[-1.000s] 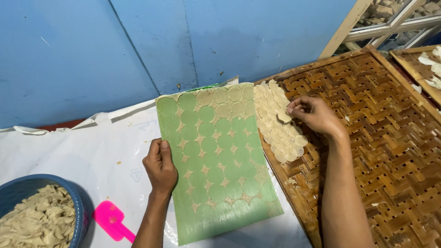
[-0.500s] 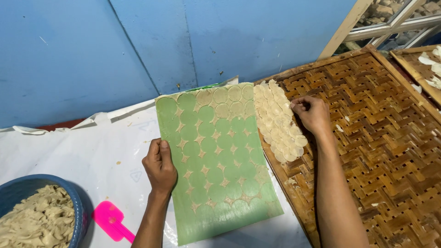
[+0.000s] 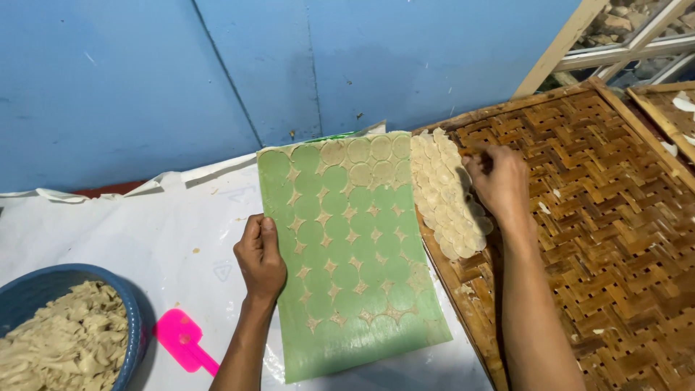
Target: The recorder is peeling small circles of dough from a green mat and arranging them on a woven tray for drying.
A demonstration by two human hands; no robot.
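Your left hand lies flat, grip open, on green sheet of cut-out dough; your right hand, fingers curled over pale dough rounds on woven bamboo tray, grip unclear.

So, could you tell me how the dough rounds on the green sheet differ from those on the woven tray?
The rounds on the green sheet lie flat, edge to edge, in a short row at its far end; those on the woven tray overlap in a dense strip along its near edge, under the right hand. Both are pale beige discs.
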